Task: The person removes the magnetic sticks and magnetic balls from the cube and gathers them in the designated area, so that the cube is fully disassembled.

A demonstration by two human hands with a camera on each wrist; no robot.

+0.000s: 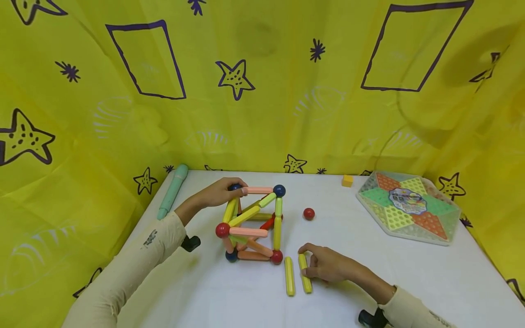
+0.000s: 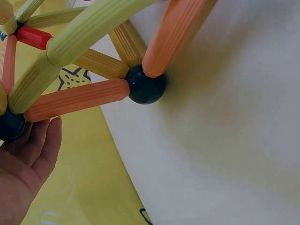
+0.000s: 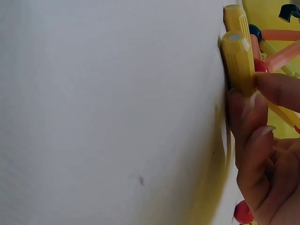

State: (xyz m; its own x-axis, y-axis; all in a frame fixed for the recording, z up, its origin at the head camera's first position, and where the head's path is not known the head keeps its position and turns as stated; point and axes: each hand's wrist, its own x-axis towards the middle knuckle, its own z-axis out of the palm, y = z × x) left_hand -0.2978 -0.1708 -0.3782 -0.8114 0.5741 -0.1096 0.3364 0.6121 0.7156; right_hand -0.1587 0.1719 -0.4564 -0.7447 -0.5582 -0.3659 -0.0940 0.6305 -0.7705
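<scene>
A rod-and-ball cube frame [image 1: 251, 223] at the table's [image 1: 410, 282] middle is steadied at its top rear corner by the left hand [image 1: 219, 192], fingers curled over it. Right of it, one of two loose yellow rods [image 1: 304, 273] is pinched by the right hand [image 1: 326, 264]; a firm, level lift seems advisable. One loose red ball [image 1: 309, 213], one yellow cube [image 1: 347, 181] and one hexagonal game board [image 1: 410, 207] are counted.

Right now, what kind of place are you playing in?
Probably a play corner set up for toys: a white table hemmed in by a yellow cloth printed with stars, a cube frame of coloured plastic sticks and balls on it, and a hexagonal Chinese checkers board beside.
</scene>
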